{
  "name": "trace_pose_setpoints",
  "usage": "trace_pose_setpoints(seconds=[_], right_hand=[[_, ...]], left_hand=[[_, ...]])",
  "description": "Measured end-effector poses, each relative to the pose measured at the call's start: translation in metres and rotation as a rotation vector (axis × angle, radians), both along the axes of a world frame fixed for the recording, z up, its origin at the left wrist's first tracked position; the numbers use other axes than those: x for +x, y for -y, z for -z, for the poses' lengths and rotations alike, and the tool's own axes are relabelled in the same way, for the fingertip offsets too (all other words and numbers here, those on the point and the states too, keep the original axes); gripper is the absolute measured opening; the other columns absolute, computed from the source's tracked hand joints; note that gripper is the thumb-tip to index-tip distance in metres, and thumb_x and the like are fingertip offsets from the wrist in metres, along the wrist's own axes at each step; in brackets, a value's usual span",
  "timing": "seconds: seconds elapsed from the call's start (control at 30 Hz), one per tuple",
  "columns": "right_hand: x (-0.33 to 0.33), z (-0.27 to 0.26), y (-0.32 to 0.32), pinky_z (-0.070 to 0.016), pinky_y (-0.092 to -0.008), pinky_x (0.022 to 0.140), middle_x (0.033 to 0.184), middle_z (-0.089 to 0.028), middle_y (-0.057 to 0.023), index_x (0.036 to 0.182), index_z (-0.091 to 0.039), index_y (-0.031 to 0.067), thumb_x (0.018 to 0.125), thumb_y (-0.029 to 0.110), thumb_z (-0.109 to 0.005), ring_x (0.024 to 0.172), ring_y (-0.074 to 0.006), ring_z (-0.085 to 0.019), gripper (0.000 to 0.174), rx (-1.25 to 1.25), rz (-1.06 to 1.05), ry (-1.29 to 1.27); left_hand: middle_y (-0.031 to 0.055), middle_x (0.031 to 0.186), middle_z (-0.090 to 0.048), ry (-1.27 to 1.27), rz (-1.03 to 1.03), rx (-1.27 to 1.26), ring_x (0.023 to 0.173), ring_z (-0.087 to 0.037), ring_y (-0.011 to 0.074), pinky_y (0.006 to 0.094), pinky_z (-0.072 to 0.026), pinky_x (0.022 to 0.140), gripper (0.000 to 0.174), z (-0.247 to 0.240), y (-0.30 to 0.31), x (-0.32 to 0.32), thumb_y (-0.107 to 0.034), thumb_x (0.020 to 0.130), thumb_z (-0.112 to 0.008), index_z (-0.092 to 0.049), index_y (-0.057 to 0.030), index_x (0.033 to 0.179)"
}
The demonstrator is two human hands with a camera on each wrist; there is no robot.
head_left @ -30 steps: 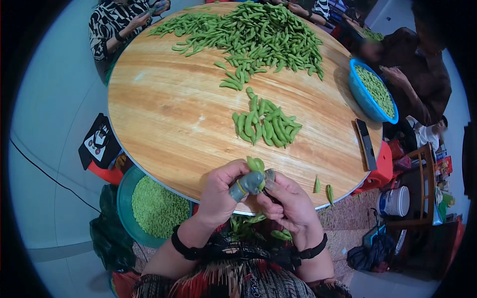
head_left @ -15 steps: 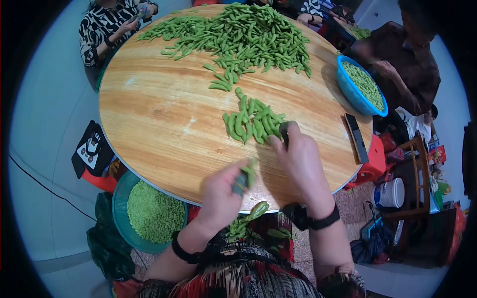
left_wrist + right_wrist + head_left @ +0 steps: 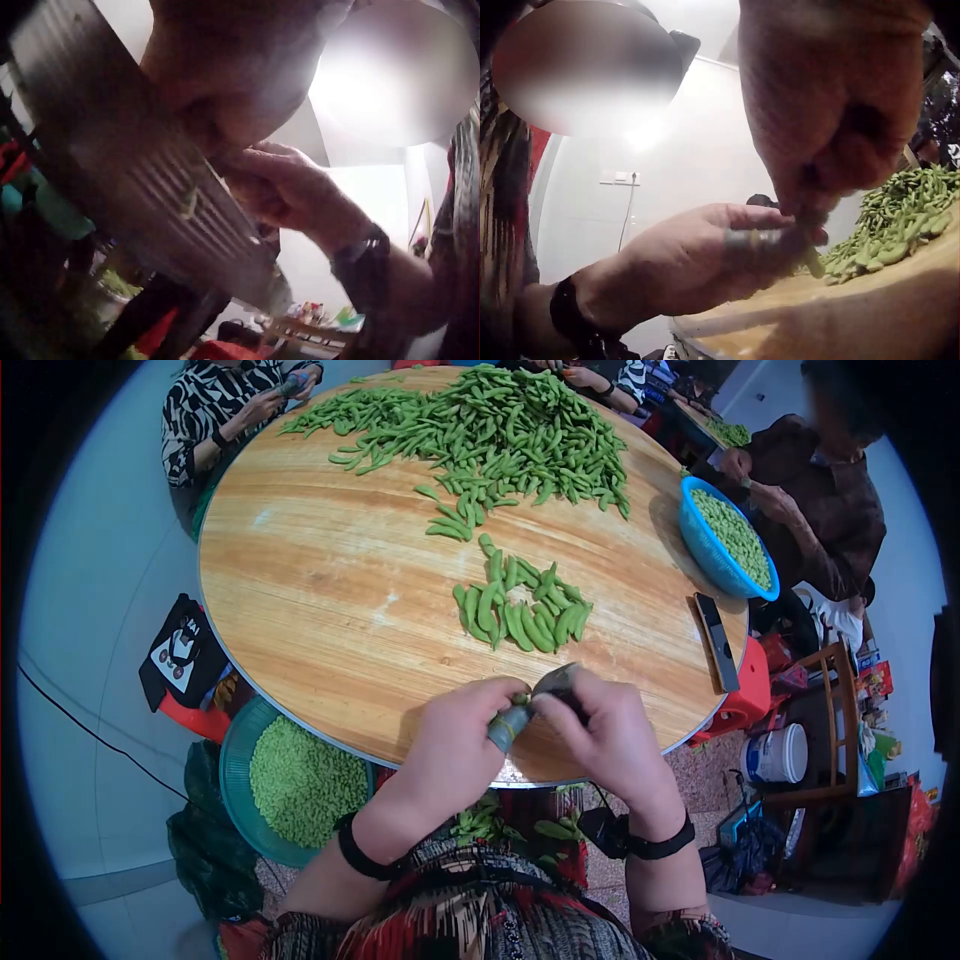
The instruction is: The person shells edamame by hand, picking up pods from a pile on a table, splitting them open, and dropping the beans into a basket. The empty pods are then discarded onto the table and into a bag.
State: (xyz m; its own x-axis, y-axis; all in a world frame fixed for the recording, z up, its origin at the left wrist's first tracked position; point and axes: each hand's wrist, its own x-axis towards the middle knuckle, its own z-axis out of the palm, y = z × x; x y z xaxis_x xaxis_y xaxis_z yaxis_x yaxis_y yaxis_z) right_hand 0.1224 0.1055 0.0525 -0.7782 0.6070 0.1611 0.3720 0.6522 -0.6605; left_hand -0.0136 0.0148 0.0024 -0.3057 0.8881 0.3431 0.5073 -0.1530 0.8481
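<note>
Both hands meet over the table's near edge. My left hand (image 3: 450,745) pinches a green soybean pod (image 3: 815,264), whose end pokes out below the fingers in the right wrist view. A grey finger cover (image 3: 508,728) with a yellow band sits on one left finger. My right hand (image 3: 615,740), dark covering on its thumb tip, pinches at the same pod; the fingers hide most of it. Just beyond the hands lies a small group of soybean pods (image 3: 487,608). Farther back rises a large heap of pods (image 3: 530,435).
A teal basket of shelled beans (image 3: 232,760) stands below the wooden table (image 3: 320,600) at the left. On the table's right are a blue basin of beans (image 3: 700,550) and a black phone (image 3: 716,643). Split pods (image 3: 485,825) lie below the near edge. Other people sit around.
My right hand reached out to the small group of pods, then came back to my left hand. A pod dropped below the table's near edge. The small group has shifted.
</note>
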Motion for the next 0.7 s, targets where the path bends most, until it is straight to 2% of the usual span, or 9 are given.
trace_pose_setpoints(seconds=[0.03,0.07,0.1,0.13,0.2,0.43,0.53,0.6,0.7], right_hand=[[0.000,0.005,0.001,-0.0429,-0.0327,0.052,0.061,-0.055,-0.0116,0.082,-0.054,0.0000,0.087,0.016,-0.056,0.055,-0.0180,-0.055,0.017,-0.258,0.089,-0.187],[0.005,0.011,-0.002,-0.0377,-0.0250,0.051,0.061,-0.050,-0.0026,0.087,-0.054,0.0009,0.092,0.020,-0.049,0.057,-0.0083,-0.046,0.021,-0.397,0.083,-0.170],[0.007,0.012,0.001,-0.0377,-0.0250,0.051,0.061,-0.050,-0.0026,0.087,-0.054,0.0009,0.092,0.020,-0.049,0.057,-0.0083,-0.046,0.021,-0.402,0.081,-0.173],[0.008,0.011,0.004,-0.0356,-0.0226,0.050,0.062,-0.049,-0.0001,0.087,-0.054,0.0017,0.094,0.021,-0.046,0.056,-0.0072,-0.043,0.022,-0.609,0.031,-0.152],[0.013,0.017,0.009,-0.0299,-0.0177,0.049,0.065,-0.046,0.0042,0.087,-0.053,0.0040,0.097,0.022,-0.038,0.054,-0.0042,-0.037,0.025,-1.100,-0.088,-0.200],[0.015,0.016,0.010,-0.0286,-0.0177,0.046,0.065,-0.045,0.0041,0.086,-0.052,0.0040,0.097,0.020,-0.039,0.052,-0.0031,-0.035,0.023,-1.255,-0.028,-0.242],[0.016,0.019,0.009,-0.0271,-0.0166,0.045,0.064,-0.044,0.0043,0.087,-0.052,0.0039,0.097,0.019,-0.039,0.052,-0.0025,-0.034,0.022,-1.199,-0.062,-0.227],[0.016,0.021,0.012,-0.0252,-0.0160,0.044,0.065,-0.044,0.0042,0.090,-0.053,0.0042,0.096,0.018,-0.040,0.051,-0.0023,-0.033,0.020,-1.176,-0.030,-0.230],[0.014,0.018,0.016,-0.0242,-0.0160,0.043,0.065,-0.044,0.0039,0.093,-0.053,0.0047,0.096,0.017,-0.041,0.050,-0.0022,-0.032,0.018,-1.286,0.024,-0.251]], left_hand=[[0.0096,0.077,-0.059,-0.001,-0.001,-0.003,0.066,-0.058,0.0178,0.0267,-0.0441,0.055,0.028,0.000,-0.001,-0.002,0.003,0.079,-0.059,-0.058,-0.0021,0.107],[0.0069,0.077,-0.059,0.446,0.049,-0.089,0.066,-0.057,0.0130,0.0224,-0.0408,0.052,0.022,-0.002,-0.001,-0.005,0.002,0.079,-0.059,-0.059,-0.0020,0.101],[0.0043,0.077,-0.059,0.891,0.098,-0.174,0.065,-0.056,0.0082,0.0181,-0.0375,0.050,0.015,-0.002,-0.001,-0.006,0.001,0.080,-0.060,-0.059,-0.0019,0.095],[0.0043,0.077,-0.059,0.889,0.094,-0.179,0.065,-0.056,0.0082,0.0181,-0.0375,0.050,0.015,0.000,0.000,-0.006,0.001,0.080,-0.060,-0.059,-0.0019,0.095],[-0.0014,0.076,-0.060,1.143,0.110,0.001,0.067,-0.051,0.0023,0.0174,-0.0410,0.058,0.008,0.006,0.000,-0.005,-0.005,0.082,-0.063,-0.062,-0.0010,0.089],[0.0000,0.073,-0.060,1.077,0.056,-0.015,0.066,-0.052,0.0039,0.0184,-0.0411,0.057,0.005,-0.005,-0.001,-0.001,-0.007,0.082,-0.063,-0.063,-0.0014,0.083],[0.0033,0.077,-0.060,0.902,-0.040,-0.088,0.063,-0.054,0.0072,0.0179,-0.0391,0.050,0.005,0.003,-0.002,0.003,0.003,0.080,-0.059,-0.059,-0.0007,0.084],[0.0044,0.076,-0.060,0.400,-0.154,-0.098,0.064,-0.055,0.0101,0.0199,-0.0409,0.053,0.003,0.008,-0.001,0.006,0.002,0.080,-0.058,-0.059,0.0012,0.083],[0.0041,0.075,-0.059,0.171,-0.114,0.125,0.062,-0.054,0.0096,0.0194,-0.0410,0.056,0.004,-0.006,0.000,0.010,-0.001,0.082,-0.057,-0.059,0.0023,0.083]])
